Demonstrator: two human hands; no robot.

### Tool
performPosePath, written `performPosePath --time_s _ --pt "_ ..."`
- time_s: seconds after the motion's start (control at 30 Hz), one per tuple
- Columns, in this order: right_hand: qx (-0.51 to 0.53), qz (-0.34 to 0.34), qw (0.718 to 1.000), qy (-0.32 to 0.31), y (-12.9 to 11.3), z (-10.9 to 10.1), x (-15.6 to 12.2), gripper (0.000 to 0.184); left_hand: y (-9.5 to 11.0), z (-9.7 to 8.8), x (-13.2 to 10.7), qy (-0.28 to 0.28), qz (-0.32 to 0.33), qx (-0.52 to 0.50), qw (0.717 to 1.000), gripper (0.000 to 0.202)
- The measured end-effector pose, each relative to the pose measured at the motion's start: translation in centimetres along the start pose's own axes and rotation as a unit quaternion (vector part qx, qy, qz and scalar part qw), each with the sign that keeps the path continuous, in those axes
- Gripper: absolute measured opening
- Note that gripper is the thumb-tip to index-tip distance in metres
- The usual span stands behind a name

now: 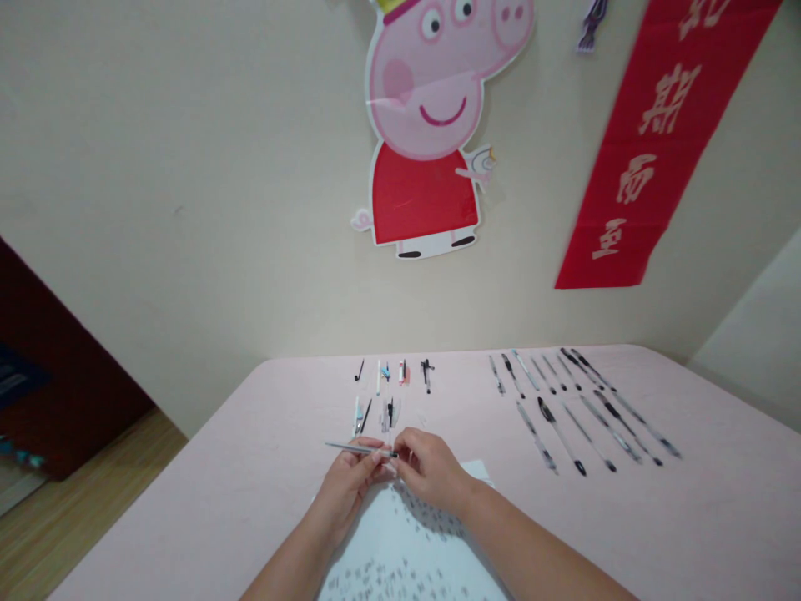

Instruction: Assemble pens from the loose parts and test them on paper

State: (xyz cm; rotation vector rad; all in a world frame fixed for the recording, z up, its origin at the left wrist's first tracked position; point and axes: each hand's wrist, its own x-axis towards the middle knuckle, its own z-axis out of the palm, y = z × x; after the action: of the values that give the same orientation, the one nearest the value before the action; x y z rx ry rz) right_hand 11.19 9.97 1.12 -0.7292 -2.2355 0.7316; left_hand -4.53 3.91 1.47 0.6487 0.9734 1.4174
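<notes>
Above the written sheet of paper (388, 551), my two hands meet around a slim pen (355, 448). My left hand (350, 480) pinches the pen along its barrel, its thin grey end pointing left. The fingertips of my right hand (429, 467) close at the pen's dark right end; whether they grip it or a small part there is hidden. Just beyond my hands lie pen parts: a white and light-blue piece (357, 416), a black stick (366, 416) and a black-and-clear cluster (390, 412).
Further back lie more pen parts, among them a pink-and-black group (404, 372) and a black piece (427, 376). At right, several pens rest in two rows, including a black-capped pen (561, 434). The pink table (206, 509) meets the wall, which bears a pig cutout (425, 192) and red banner (617, 200).
</notes>
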Motion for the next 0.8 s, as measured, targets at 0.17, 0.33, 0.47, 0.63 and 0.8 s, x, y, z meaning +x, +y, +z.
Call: performPosePath --time_s 0.17,0.33,0.47,0.63,0.8 --pt "-0.015 -0.015 1.000 -0.015 -0.15 -0.12 0.04 0.012 0.01 -0.06 0.01 0.005 -0.003 0.005 1.000 0.025" --pt "-0.032 -0.024 0.999 -0.029 0.03 -0.15 0.18 0.022 -0.04 -0.23 0.02 -0.005 -0.009 0.003 1.000 0.026" --pt "-0.038 -0.028 0.998 -0.041 0.29 -0.03 0.18 0.031 0.09 -0.13 -0.05 -0.017 -0.010 0.011 1.000 0.025" --pt "-0.018 -0.001 0.999 -0.028 -0.04 -0.19 0.09 0.022 0.08 -0.10 0.16 0.001 -0.004 -0.001 1.000 0.026" --pt "-0.007 0.002 1.000 -0.004 -0.27 -0.34 0.05 0.007 -0.09 -0.34 0.25 0.014 -0.005 -0.006 1.000 0.027"
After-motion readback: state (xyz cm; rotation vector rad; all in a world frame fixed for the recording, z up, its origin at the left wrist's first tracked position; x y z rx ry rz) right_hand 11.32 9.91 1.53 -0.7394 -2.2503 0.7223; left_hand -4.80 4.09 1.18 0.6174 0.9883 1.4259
